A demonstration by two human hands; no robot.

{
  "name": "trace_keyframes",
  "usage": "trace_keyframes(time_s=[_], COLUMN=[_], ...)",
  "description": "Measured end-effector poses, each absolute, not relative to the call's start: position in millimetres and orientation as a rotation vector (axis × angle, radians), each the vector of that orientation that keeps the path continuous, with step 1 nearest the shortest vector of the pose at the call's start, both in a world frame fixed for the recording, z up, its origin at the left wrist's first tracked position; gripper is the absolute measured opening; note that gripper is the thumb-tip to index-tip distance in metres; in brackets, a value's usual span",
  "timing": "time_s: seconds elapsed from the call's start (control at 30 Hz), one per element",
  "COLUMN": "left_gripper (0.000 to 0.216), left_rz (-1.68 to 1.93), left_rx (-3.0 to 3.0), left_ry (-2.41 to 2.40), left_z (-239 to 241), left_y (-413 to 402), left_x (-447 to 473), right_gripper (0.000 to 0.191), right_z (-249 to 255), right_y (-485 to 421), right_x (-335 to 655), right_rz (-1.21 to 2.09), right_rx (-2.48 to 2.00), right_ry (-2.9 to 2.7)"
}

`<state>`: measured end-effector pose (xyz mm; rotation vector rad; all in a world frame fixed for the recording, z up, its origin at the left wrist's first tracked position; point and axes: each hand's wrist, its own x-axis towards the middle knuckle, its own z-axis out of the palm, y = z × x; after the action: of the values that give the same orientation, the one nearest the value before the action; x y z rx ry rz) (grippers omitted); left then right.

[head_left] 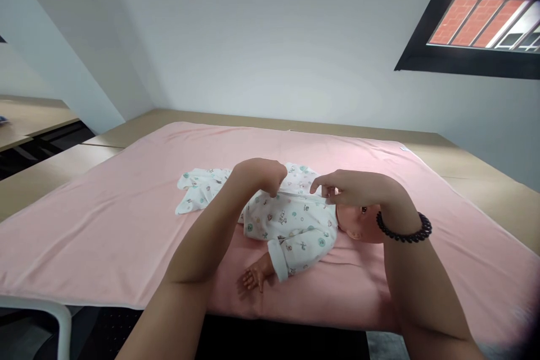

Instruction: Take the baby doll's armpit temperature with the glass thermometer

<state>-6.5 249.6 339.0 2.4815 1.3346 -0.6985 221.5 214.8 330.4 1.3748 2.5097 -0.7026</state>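
Observation:
A baby doll [358,224] lies on its back on a pink blanket [105,225], head to the right, dressed in a white printed romper [291,219]. My left hand [259,174] is curled over the romper's front at the doll's belly, fingers pinching the fabric. My right hand [350,187], with a black bead bracelet [404,230] on the wrist, pinches the romper's front edge near the doll's neck. One doll hand [252,277] sticks out of the sleeve toward me. The romper's empty legs trail to the left.
The blanket covers a wooden table [476,174] set against a white wall. A window [485,11] is at upper right. Another table [29,118] stands at far left, and a white chair arm [46,309] at lower left.

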Motion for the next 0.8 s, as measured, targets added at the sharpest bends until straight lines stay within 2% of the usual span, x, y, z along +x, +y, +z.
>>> trace_keyframes(time_s=[0.5,0.8], left_gripper=[0.012,0.009], left_rz=[-0.501,-0.478], left_rx=[2.54,2.569], left_ry=[1.04,0.93], left_z=[354.8,360.2], left_y=[229.2,209.3], left_x=[-39.1,-38.2], right_gripper=[0.043,0.024], right_z=[342.5,340.3], right_y=[204.8,203.0], right_x=[220.5,213.3], right_rz=[-0.971,-1.074], right_rx=[1.156,1.027], right_ry=[2.476,2.376])
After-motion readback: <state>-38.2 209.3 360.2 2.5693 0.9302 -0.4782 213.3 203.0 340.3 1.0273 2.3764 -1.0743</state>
